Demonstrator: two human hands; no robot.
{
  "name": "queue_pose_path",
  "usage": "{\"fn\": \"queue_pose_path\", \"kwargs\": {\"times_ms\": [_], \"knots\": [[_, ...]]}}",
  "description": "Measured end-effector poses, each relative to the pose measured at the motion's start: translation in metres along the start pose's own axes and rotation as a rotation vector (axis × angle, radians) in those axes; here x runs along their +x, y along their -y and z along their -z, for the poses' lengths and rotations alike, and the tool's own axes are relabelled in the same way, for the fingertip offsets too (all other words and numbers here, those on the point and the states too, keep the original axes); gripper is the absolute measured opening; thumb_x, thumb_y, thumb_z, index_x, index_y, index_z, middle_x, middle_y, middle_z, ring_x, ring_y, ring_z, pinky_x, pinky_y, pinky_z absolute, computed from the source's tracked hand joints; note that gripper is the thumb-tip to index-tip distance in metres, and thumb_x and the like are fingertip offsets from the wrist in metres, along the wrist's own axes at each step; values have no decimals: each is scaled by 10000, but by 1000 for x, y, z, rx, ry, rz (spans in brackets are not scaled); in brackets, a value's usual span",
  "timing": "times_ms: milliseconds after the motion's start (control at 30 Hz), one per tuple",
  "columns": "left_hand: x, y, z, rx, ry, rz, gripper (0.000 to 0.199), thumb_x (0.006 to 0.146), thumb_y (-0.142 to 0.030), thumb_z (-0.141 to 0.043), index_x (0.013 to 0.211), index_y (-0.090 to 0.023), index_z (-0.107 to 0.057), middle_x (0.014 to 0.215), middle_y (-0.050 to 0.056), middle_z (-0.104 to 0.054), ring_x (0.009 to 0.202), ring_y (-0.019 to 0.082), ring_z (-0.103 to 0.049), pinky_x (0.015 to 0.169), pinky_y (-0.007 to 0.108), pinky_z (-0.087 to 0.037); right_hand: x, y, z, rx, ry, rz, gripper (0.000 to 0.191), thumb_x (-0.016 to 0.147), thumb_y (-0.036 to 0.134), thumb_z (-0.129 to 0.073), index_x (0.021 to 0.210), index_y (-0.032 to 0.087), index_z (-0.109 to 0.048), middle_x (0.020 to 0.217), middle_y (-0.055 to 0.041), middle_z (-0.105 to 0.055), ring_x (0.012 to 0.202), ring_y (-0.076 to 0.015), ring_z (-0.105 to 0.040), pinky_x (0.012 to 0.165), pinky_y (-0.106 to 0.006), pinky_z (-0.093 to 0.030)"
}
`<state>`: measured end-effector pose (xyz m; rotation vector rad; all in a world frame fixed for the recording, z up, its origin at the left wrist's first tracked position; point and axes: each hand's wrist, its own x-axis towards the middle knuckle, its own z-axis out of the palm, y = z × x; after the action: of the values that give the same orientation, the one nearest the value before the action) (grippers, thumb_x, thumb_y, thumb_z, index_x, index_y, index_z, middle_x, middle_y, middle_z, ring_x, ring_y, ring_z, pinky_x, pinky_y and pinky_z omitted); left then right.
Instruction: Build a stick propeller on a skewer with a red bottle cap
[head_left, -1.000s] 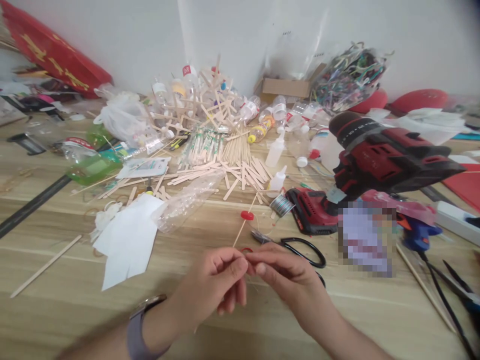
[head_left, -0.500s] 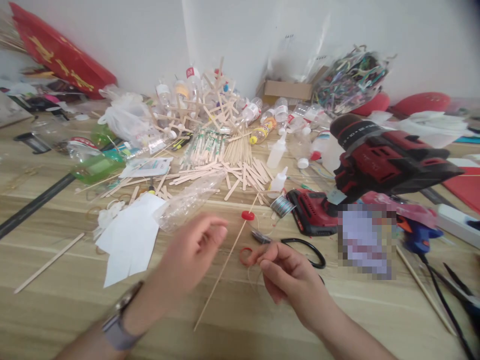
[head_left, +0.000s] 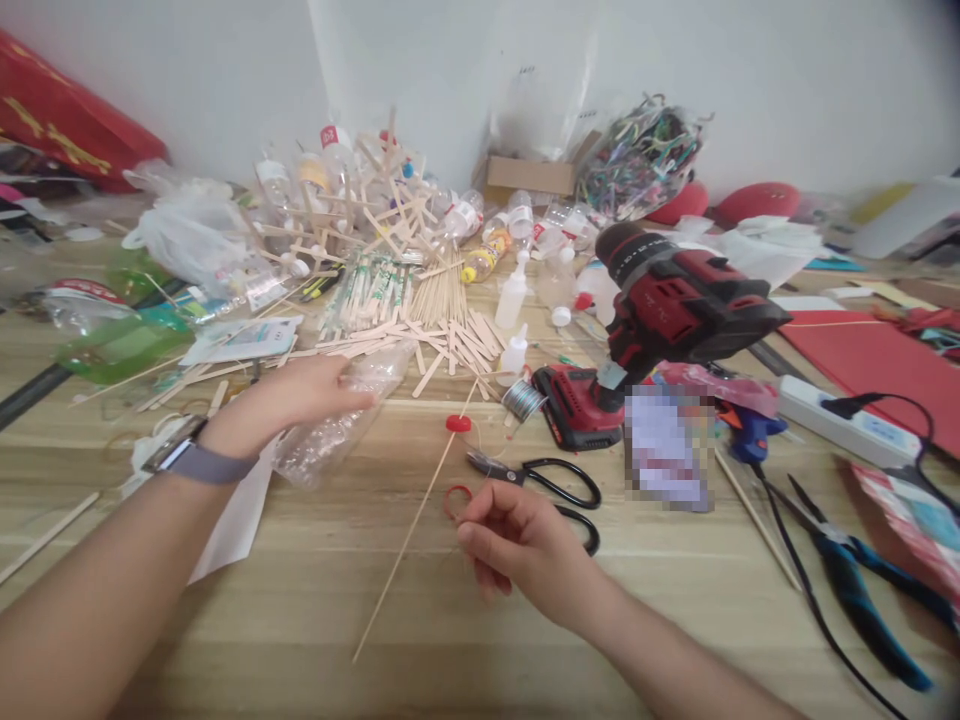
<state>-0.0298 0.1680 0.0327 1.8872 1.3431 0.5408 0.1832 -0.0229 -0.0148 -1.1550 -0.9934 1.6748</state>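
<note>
My left hand, with a watch on its wrist, is over the crumpled clear plastic bottle piece; its fingers are partly hidden and whether they touch the plastic is unclear. My right hand pinches a thin red ring between thumb and fingers. Left of it, a thin wooden skewer with a red bottle cap near its upper end lies slanted on the table. Black-handled scissors lie just behind my right hand.
A red cordless drill stands at the right, near a wire spool. Pliers and a white power strip are farther right. Wooden sticks, bottles and white paper spread over the middle and left.
My left hand has moved left and away from me, from beside the skewer to the plastic piece. My right hand keeps its pinch. The view has shifted to the right.
</note>
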Motion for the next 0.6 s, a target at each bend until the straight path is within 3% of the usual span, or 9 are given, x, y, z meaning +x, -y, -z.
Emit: {"fn": "queue_pose_path", "kwargs": {"times_ms": [100,267,400,500,600], "knots": [[0,-4,-5,226,10,62,330,503,-443,-794,592,-224,-565,612,23,-580,647,245,-533,615,309,-328,-1,1,-1,-18,11,10,442,704,549,-738,707,188,-484,503,101,-479,380,-34,-432,359,-161,-273],[-12,-5,-8,406,12,164,492,609,-526,-710,938,-187,-572,875,107,-672,792,313,-620,660,364,-425,-1,2,-1,-73,11,33,437,716,555,-725,684,188,-491,515,92,-464,403,-39,-422,378,-171,-300],[-36,-11,-5,189,-3,108,642,659,-537,-711,1170,-190,-538,1121,118,-662,988,328,-620,790,382,-474,1,1,2,-90,-36,26,454,686,570,-741,690,186,-499,535,87,-474,395,-33,-392,376,-174,-311],[-61,-20,-10,-142,160,37,701,734,-508,-684,1334,-220,-462,1289,73,-603,1161,315,-556,924,372,-459,1,3,4,-104,-82,16,458,680,572,-744,670,185,-500,514,90,-456,374,-31,-368,362,-174,-288],[-82,-26,-24,-304,290,81,735,790,-498,-662,1417,-242,-377,1365,64,-553,1243,315,-501,995,391,-431,-2,8,3,-81,-111,12,444,698,552,-743,655,181,-503,515,72,-498,362,-29,-368,353,-169,-261]]}}
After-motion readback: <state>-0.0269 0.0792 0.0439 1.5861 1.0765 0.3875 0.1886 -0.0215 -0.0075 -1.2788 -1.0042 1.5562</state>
